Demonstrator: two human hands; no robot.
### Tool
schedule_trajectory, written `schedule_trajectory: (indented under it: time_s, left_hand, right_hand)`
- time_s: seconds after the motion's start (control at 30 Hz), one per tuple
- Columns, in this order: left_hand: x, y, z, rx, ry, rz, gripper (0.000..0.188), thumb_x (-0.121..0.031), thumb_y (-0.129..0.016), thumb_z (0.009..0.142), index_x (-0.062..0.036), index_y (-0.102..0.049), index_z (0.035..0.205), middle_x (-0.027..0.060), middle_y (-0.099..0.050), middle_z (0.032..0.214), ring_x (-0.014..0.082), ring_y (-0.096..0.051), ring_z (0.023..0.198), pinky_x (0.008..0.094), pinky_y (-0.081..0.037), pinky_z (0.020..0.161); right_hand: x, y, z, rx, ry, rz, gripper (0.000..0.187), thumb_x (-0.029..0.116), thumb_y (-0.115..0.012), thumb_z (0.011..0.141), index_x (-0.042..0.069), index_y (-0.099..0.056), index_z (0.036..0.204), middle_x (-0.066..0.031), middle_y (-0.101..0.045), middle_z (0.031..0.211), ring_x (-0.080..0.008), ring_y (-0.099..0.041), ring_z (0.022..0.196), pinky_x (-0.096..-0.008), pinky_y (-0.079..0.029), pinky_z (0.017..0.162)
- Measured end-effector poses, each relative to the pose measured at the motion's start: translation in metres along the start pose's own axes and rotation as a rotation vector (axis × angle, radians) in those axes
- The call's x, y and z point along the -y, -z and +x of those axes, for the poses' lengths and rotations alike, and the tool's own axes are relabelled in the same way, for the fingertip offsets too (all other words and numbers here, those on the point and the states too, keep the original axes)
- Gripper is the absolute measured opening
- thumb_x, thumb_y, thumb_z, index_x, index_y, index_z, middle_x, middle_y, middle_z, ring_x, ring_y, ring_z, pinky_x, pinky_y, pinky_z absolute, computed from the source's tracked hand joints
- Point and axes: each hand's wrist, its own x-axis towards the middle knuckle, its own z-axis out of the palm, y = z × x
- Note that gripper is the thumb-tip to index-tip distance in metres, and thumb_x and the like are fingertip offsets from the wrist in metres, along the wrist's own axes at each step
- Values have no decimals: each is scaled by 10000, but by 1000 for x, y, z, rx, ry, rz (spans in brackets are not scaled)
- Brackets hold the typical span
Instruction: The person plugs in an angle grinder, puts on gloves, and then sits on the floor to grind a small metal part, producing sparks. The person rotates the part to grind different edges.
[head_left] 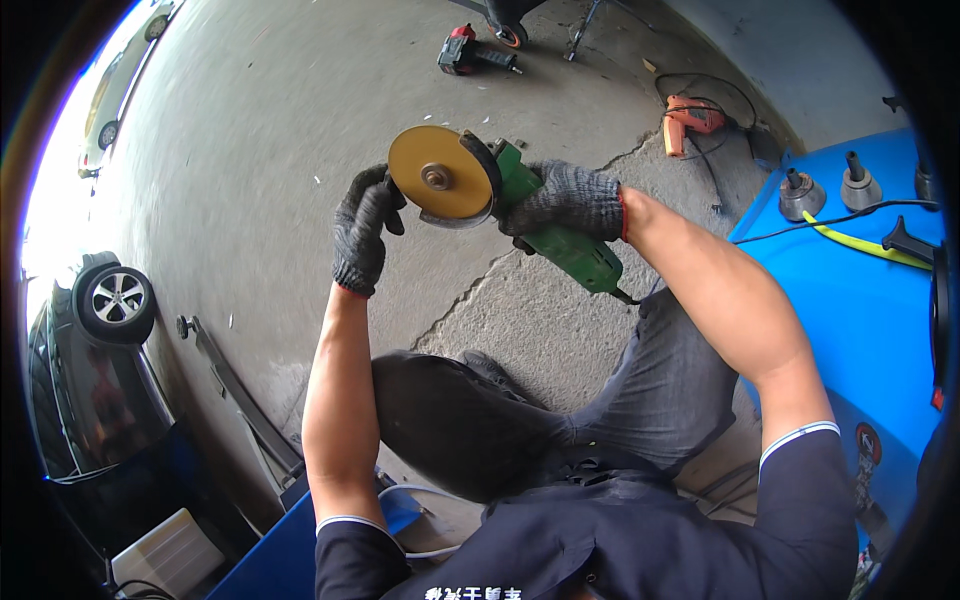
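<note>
A green angle grinder (575, 255) is held up in front of me, its cord end pointing down toward my right knee. My right hand (575, 200), in a dark grey knit glove, is wrapped round its body just behind the head. The grinder carries a yellow-gold disc (462, 178) with a metal nut at its centre and a dark guard (484, 160) along one edge. At the disc's left edge is my gloved left hand (365, 222), its fingers bent and close together by the rim. Whether those fingers pinch the disc or only touch it is unclear.
On the concrete floor ahead lie a red-and-black cordless power tool (462, 52) and an orange corded heat gun (688, 122). A blue cabinet (850, 300) with metal nozzle-like fittings stands to my right. To my left are a dark car (95, 385) and a long metal bar (240, 390).
</note>
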Motion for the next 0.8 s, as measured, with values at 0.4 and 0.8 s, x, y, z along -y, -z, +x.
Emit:
schedule_trajectory:
  time_s: [0.4, 0.8]
  left_hand:
    - [-14, -17, -6, 28, -114, 172, 727, -272, -962, 729, 4, -618, 1307, 94, -691, 1236, 182, -629, 1165, 353, -485, 1049]
    - [-15, -19, -7, 79, -62, 206, 680, -266, -947, 759, 20, -626, 1286, 115, -705, 1208, 188, -642, 1155, 360, -501, 1042]
  right_hand:
    - [17, 3, -17, -52, 23, -133, 326, 143, -841, 771, 20, -740, 1056, -99, -764, 905, -186, -723, 769, -345, -594, 735]
    - [12, 8, -13, -39, 45, -200, 408, 196, -887, 730, 27, -738, 1070, -89, -765, 906, -179, -727, 785, -333, -595, 735]
